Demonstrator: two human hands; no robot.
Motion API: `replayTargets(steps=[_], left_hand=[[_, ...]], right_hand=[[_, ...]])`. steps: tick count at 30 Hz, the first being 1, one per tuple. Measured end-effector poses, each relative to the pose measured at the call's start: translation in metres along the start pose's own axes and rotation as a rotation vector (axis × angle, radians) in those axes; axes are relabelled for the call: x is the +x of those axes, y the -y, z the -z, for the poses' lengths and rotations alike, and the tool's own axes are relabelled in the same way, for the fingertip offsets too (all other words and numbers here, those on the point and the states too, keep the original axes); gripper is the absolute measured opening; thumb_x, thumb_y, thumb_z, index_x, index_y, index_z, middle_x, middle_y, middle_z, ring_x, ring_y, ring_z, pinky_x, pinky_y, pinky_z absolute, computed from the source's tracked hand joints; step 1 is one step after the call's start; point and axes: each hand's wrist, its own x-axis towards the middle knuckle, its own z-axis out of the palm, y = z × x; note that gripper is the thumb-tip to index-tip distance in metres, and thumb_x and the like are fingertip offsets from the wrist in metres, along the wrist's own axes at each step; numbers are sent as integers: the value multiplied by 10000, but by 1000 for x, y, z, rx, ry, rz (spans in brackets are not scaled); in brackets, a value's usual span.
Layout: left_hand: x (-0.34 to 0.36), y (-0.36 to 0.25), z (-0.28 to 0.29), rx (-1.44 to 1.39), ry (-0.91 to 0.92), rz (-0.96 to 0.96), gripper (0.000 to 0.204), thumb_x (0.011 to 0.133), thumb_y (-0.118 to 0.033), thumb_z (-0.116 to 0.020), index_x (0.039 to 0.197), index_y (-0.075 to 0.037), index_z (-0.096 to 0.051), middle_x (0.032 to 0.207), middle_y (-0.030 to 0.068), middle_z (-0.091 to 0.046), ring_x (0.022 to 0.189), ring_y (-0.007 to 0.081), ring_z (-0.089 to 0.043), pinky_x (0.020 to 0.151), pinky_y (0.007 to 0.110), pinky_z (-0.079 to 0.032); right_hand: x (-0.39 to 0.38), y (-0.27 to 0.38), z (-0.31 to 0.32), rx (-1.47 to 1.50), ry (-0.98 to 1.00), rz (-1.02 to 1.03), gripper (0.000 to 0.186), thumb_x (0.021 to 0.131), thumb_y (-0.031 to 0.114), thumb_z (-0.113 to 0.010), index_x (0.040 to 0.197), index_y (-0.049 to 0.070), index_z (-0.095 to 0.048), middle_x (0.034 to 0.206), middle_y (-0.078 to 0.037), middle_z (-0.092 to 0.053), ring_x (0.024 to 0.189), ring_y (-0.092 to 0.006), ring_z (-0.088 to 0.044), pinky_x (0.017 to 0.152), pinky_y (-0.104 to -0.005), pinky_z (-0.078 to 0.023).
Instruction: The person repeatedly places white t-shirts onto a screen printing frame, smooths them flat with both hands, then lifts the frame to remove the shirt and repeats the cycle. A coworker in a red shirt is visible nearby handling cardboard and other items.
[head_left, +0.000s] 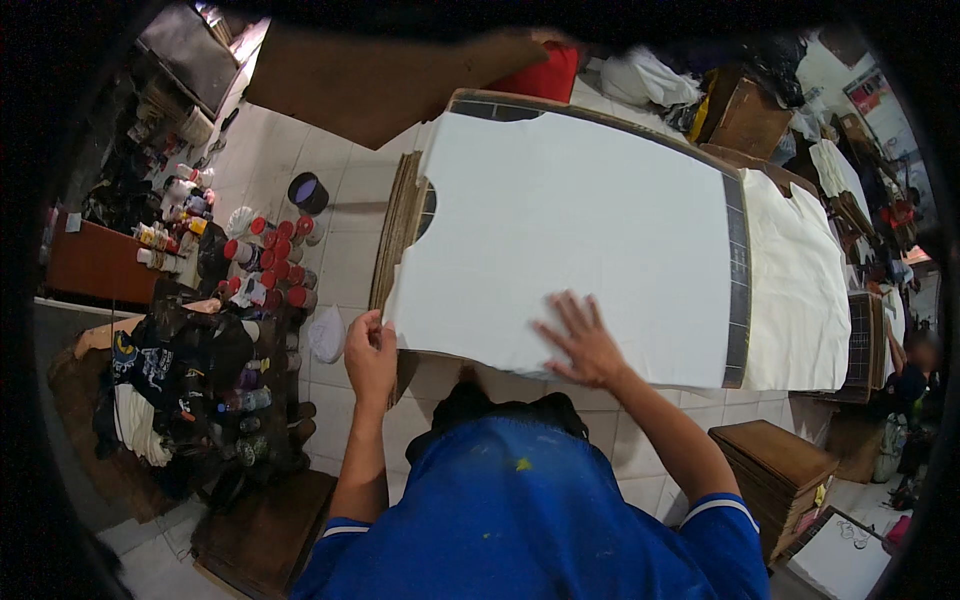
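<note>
A white cut fabric piece (570,200) lies flat over a dark, grid-marked board (738,280) on a stack of boards. My left hand (370,355) is at the fabric's lower-left edge, fingers curled and pinching it. My right hand (578,342) is spread open on the lower middle of the fabric, slightly blurred. A cream fabric piece (795,280) lies just right of the white one, and brown board edges (395,230) show along the left side.
Red-lidded jars (280,260), a dark bucket (305,190) and a cluttered shelf (150,390) are on my left. A brown board (340,75) juts out beyond the work. Stacked boards (770,455) stand at lower right. Another person (910,370) is at the far right.
</note>
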Motion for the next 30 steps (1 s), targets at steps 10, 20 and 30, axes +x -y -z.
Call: replayTargets(steps=[10,20,30], left_hand=[[-81,-133,-172,287,363,-589,603,994,-331,-656,1522,-82,-503,1639,190,-386,1536,471,-269,1246,591,-242],[-217,-145,-192,470,655,-795,691,973,-357,-684,1578,-123,-445,1713,199,-239,1562,498,-194,1241,671,-162],[-203,-200,-201,-183,1018,-307,331,991,-190,-707,1261,1,-705,1167,172,-762,1099,295,-733,962,380,-560]], right_hand=[[-82,-26,-6,160,-245,9,667,1038,442,-572,1636,234,-364,1738,-154,-204,1604,-388,-174,1279,-621,-161],[-278,-72,-49,144,-177,-116,794,910,370,-735,1604,202,-389,1710,-159,-267,1586,-380,-225,1281,-578,-206],[-384,-65,-169,889,-734,-1130,266,965,193,-690,1168,27,-737,1040,-159,-746,958,-302,-710,872,-417,-550]])
